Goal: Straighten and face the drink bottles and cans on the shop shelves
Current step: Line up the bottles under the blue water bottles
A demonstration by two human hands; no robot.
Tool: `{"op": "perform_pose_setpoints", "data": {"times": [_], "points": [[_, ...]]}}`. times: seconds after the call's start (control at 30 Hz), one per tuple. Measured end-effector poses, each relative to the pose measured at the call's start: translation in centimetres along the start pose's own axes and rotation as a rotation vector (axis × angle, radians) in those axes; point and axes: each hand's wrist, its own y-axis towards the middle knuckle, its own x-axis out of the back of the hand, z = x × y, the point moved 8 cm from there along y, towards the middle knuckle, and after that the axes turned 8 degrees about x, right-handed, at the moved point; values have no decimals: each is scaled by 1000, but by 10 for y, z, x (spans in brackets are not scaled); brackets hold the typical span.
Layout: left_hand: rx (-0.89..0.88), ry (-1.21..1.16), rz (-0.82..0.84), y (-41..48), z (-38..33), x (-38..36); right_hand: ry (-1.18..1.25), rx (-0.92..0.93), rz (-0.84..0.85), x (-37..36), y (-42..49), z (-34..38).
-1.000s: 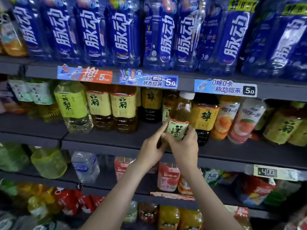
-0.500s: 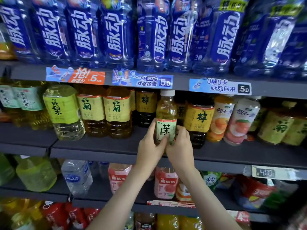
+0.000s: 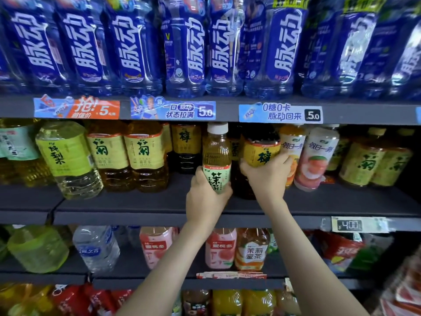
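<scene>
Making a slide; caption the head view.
Left hand grips jasmine tea bottle, right hand grips lemon tea bottle beside it.

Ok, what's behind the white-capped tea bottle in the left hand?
A yellow-labelled dark bottle peeks out at the right edge of the white-capped tea bottle, deeper on the shelf. Whatever stands directly behind it is covered by it and the left hand.
</scene>
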Motion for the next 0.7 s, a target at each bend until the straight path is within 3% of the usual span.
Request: {"op": "perform_pose_setpoints", "data": {"times": [0.37,0.7], "points": [[-51,26,57,-1,-35,-49,154,-112,-45,95,-25,-47],[-38,44,64,16,-47,-69,114,-96,45,100,-29,-44]]}}
